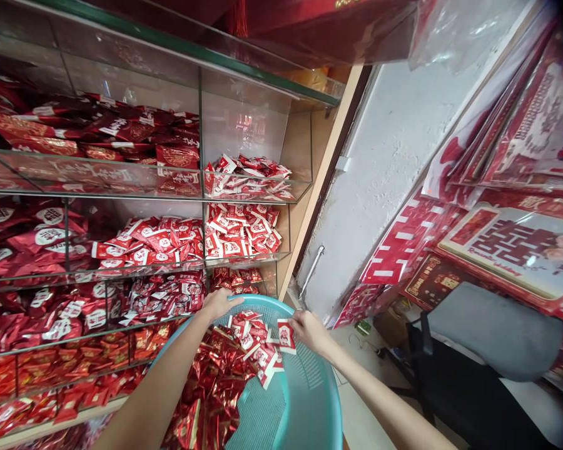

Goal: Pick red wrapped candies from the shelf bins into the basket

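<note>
A teal plastic basket stands in front of me, with a sieve-like perforated bottom. My left hand is at its far rim, fingers closed over the edge; part of the grip is hidden. Between the fingertips of my right hand is a small red and white candy packet, held above the basket's right inner side. Similar red and white packets lie heaped inside. Beside them, shiny dark red foil packets fill the left part of the basket, partly covered by my left forearm.
Glass-fronted shelves on the left hold red packets sorted into compartments. A wooden side panel borders a white wall. Red printed decorations hang at right, above a black and grey chair.
</note>
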`<state>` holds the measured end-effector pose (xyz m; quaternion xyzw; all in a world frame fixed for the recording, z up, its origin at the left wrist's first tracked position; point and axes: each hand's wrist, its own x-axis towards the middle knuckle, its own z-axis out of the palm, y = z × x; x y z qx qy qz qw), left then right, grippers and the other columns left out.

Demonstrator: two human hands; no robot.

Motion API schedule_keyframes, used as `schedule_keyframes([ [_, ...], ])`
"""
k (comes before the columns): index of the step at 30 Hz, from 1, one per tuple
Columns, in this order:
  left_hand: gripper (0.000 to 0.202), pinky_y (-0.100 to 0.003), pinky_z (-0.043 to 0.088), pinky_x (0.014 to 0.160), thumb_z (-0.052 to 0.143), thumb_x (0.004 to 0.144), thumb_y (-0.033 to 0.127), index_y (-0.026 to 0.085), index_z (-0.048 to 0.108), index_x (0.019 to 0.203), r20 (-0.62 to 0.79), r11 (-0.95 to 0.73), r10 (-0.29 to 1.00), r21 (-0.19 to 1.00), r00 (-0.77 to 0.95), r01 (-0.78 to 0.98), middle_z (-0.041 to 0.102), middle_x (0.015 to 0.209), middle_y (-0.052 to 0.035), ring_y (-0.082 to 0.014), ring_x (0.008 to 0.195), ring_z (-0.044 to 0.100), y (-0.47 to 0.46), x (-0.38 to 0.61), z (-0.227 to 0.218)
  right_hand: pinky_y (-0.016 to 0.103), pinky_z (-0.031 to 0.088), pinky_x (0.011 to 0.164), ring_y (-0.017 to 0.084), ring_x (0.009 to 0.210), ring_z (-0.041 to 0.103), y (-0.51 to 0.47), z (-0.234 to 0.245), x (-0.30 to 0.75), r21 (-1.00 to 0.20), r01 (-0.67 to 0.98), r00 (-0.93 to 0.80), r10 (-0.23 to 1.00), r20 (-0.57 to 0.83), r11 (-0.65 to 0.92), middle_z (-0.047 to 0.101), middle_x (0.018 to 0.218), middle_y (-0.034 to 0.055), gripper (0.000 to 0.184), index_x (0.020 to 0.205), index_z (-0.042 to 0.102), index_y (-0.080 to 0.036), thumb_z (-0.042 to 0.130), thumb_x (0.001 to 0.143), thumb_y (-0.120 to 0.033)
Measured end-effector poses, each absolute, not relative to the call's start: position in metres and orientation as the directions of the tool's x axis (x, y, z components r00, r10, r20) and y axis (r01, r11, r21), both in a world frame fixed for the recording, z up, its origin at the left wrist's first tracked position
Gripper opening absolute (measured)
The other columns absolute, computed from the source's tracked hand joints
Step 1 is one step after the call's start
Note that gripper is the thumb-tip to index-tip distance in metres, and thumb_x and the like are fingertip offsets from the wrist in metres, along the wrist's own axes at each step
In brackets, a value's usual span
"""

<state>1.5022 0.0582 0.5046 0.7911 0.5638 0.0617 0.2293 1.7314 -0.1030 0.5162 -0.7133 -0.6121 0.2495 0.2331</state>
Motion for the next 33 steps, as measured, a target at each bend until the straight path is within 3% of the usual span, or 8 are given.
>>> schedule_keyframes([
  [4,0.056,-0.026,0.041,0.07,0.046,0.067,0.073,0.023,0.066,0.085,-0.163,-0.26,0.919,0.435,0.359,0.862,0.07,0.092,-0.0058,-0.0245,0.089,0.062,0.058,1.502,0.504,0.028,0.039,0.065,0.021,0.079,0.062,-0.101,0.524,1.726,-0.244,0.964,0.116,0.993,0.014,-0.109,0.065,0.083,0.0132,0.023,0.077,0.06,-0.017,0.041,0.089,-0.024],
  [10,0.057,-0.027,0.04,0.068,0.044,0.067,0.073,0.023,0.065,0.084,-0.156,-0.266,0.92,0.422,0.359,0.866,0.069,0.087,-0.0057,-0.0247,0.086,0.062,0.058,1.502,0.503,0.031,0.043,0.071,0.023,0.086,0.063,-0.087,0.508,1.697,-0.03,0.995,0.096,0.995,-0.028,-0.096,0.064,0.091,0.0162,0.024,0.098,0.06,-0.015,0.039,0.088,-0.011],
  [13,0.054,-0.026,0.04,0.066,0.044,0.069,0.071,0.023,0.065,0.082,-0.143,-0.287,0.917,0.409,0.372,0.866,0.069,0.084,-0.0044,-0.0234,0.083,0.063,0.06,1.502,0.5,0.031,0.046,0.073,0.022,0.086,0.063,-0.085,0.501,1.68,-0.009,0.999,0.043,0.996,-0.073,-0.044,0.064,0.094,0.0154,0.026,0.1,0.059,-0.014,0.04,0.085,-0.007],
  [19,0.049,-0.025,0.039,0.062,0.042,0.072,0.067,0.023,0.064,0.073,-0.104,-0.348,0.907,0.362,0.409,0.865,0.069,0.079,-0.0041,-0.0224,0.077,0.064,0.061,1.502,0.496,0.03,0.044,0.074,0.022,0.089,0.062,-0.083,0.52,1.668,-0.068,0.997,-0.038,0.99,-0.137,0.029,0.066,0.093,0.0129,0.027,0.09,0.064,-0.014,0.037,0.089,-0.019],
  [23,0.049,-0.025,0.04,0.062,0.043,0.073,0.067,0.023,0.064,0.075,-0.102,-0.342,0.91,0.362,0.401,0.867,0.07,0.081,-0.005,-0.0223,0.078,0.064,0.058,1.503,0.499,0.027,0.04,0.061,0.021,0.077,0.064,-0.066,0.571,1.672,-0.117,0.993,-0.016,0.998,0.067,0.023,0.067,0.086,0.0107,0.028,0.09,0.062,-0.016,0.036,0.091,-0.027],
  [27,0.052,-0.026,0.041,0.065,0.043,0.072,0.068,0.022,0.065,0.079,-0.099,-0.342,0.911,0.36,0.4,0.868,0.07,0.085,-0.0069,-0.0242,0.083,0.064,0.057,1.503,0.5,0.024,0.037,0.062,0.016,0.072,0.061,-0.038,0.626,1.671,-0.241,0.964,-0.021,0.941,0.336,0.108,0.065,0.079,0.006,0.029,0.087,0.059,-0.018,0.034,0.092,-0.03],
  [30,0.053,-0.027,0.042,0.067,0.042,0.072,0.068,0.022,0.066,0.082,-0.098,-0.338,0.913,0.365,0.397,0.868,0.07,0.087,-0.0083,-0.0253,0.085,0.064,0.058,1.503,0.499,0.026,0.041,0.072,0.016,0.084,0.058,-0.009,0.656,1.667,-0.324,0.916,-0.034,0.85,0.526,0.237,0.062,0.093,0.0064,0.024,0.103,0.054,-0.018,0.036,0.09,-0.029],
  [33,0.052,-0.028,0.042,0.067,0.042,0.073,0.067,0.021,0.066,0.08,-0.088,-0.345,0.912,0.363,0.401,0.866,0.071,0.087,-0.0089,-0.0258,0.085,0.064,0.058,1.502,0.498,0.032,0.041,0.085,0.021,0.105,0.05,0.021,0.677,1.663,-0.263,0.914,-0.09,0.787,0.61,0.308,0.05,0.117,0.0109,0.043,0.124,0.041,-0.018,0.047,0.084,-0.028],
])
